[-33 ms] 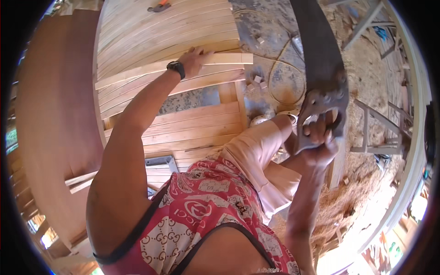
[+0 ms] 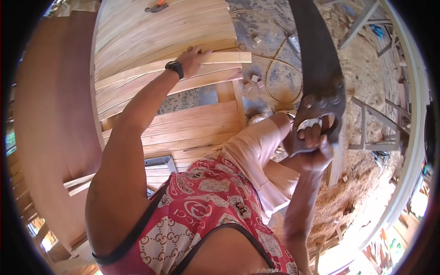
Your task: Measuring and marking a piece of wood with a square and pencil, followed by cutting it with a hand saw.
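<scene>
My left hand (image 2: 192,60), with a black watch at the wrist, rests with fingers apart on a pale narrow wooden strip (image 2: 233,57) lying across slatted wooden panels (image 2: 165,20). At the right, my right hand (image 2: 315,151) is closed round the handle of a large handsaw (image 2: 316,55). The saw's dark blade points away from me toward the upper edge, to the right of the strip's end, not touching it as far as I can see.
A claw hammer (image 2: 155,7) lies on the upper panel. A large brown board (image 2: 55,91) is at the left. Cord (image 2: 275,98) and small wood blocks (image 2: 256,81) lie on the stained floor. Wooden trestles (image 2: 364,123), sawdust and a metal square (image 2: 158,162) surround me.
The saw and my right hand have shifted slightly left and tilted a little. My left hand stays on the strip, with the view shifted very slightly.
</scene>
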The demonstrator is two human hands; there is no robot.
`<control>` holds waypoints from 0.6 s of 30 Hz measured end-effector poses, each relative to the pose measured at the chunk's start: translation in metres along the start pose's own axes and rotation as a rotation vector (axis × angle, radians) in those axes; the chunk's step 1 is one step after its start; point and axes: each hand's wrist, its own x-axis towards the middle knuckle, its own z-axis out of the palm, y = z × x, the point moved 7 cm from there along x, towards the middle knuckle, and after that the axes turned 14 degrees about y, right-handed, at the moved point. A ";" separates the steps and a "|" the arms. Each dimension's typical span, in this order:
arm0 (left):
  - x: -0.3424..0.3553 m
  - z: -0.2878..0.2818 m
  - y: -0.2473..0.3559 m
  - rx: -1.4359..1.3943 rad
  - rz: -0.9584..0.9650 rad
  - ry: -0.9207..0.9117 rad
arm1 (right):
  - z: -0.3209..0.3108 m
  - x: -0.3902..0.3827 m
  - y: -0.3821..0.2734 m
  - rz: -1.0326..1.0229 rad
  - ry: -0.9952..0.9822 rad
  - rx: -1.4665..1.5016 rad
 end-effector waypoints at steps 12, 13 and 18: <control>0.082 0.040 0.018 -0.026 -0.236 0.354 | 0.013 -0.076 0.069 -0.114 0.532 -0.900; 0.084 0.049 0.017 0.006 -0.276 0.351 | 0.015 -0.073 0.073 -0.114 0.528 -0.896; 0.083 0.068 0.009 0.002 -0.323 0.287 | 0.028 -0.049 0.090 -0.134 0.446 -1.164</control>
